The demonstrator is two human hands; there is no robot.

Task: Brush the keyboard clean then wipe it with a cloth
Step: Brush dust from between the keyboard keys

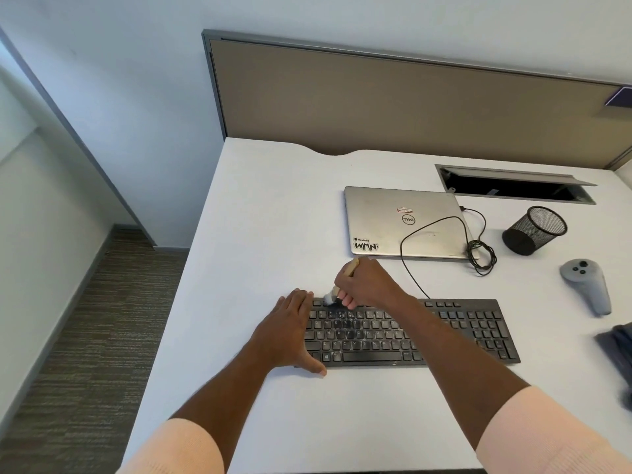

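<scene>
The black keyboard [410, 333] lies flat near the front of the white table [260, 213], its keys dusted with pale specks. The right hand [366, 282] has its grip clenched around a wooden-handled brush [342, 282], whose pale bristles touch the top-left keys. The left hand [290, 333] lies flat and released, pressing on the keyboard's left end. Behind sit a closed silver laptop [403, 222] and a mesh cup [535, 230]. A dark cloth [617, 350] lies at the right edge.
</scene>
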